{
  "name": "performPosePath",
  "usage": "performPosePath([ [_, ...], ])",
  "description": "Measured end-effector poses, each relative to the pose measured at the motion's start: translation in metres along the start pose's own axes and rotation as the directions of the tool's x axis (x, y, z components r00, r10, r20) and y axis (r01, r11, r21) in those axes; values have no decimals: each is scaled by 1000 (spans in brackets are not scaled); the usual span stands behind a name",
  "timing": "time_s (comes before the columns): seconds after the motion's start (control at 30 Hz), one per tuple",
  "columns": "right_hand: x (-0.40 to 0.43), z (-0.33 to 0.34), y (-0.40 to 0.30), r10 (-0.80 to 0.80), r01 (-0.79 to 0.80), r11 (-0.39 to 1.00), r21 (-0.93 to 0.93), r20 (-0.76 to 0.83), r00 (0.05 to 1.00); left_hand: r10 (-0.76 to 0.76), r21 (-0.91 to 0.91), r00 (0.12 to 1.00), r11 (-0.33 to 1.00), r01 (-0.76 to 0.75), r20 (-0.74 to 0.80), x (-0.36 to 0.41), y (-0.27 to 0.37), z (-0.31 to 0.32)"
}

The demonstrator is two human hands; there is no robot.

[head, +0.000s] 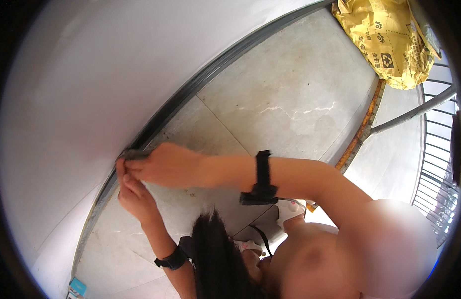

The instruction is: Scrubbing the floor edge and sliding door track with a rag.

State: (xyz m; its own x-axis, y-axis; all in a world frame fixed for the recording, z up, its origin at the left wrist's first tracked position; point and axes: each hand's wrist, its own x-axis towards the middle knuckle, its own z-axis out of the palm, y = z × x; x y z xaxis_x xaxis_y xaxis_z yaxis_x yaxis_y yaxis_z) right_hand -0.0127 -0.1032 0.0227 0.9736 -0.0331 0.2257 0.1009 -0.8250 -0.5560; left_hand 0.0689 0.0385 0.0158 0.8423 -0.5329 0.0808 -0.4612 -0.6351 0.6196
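Both of my hands meet at the foot of a pale wall point(77, 97), where a dark skirting strip point(212, 67) runs along the floor line. My right hand point(167, 164) grips a small dark grey piece point(138, 154), blurred, whose far end is against the strip. I cannot tell exactly what the piece is. Just below it, my left hand point(135, 196) has its fingers raised to the wall's base, fingertips touching or very close to those of the right. What lies between the left fingers is hidden. Black straps circle both wrists, the right one carrying a small black device point(258, 198).
Large grey floor tiles point(275, 74) spread beside the wall. A crumpled yellow printed bag point(394, 45) sits at the upper right. Near it are a rusty slotted metal bar point(359, 134), a grey pole point(413, 114) and a black barred railing point(432, 149). A small teal box point(78, 287) stands bottom left.
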Motion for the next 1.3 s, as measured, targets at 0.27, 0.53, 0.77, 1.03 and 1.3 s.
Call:
performPosePath([
  [0.27,49,55,-46,-25,-1,970,243,104,994,-148,-172,964,979,111,-219,-17,-40,-33],
  [0.53,-43,-1,-24,627,-623,451,639,271,731,-74,-318,997,946,68,-7,-44,20,9],
  [0.77,-92,-35,14,787,-328,51,943,164,594,15,-462,956,878,127,292,-48,56,39],
  [1.03,-83,-11,-11,604,-407,520,751,14,797,-77,-474,953,854,216,294,-60,39,40],
  [1.3,-99,-1,-1,733,-636,391,665,192,652,-294,-454,939,822,343,178,-64,18,28],
])
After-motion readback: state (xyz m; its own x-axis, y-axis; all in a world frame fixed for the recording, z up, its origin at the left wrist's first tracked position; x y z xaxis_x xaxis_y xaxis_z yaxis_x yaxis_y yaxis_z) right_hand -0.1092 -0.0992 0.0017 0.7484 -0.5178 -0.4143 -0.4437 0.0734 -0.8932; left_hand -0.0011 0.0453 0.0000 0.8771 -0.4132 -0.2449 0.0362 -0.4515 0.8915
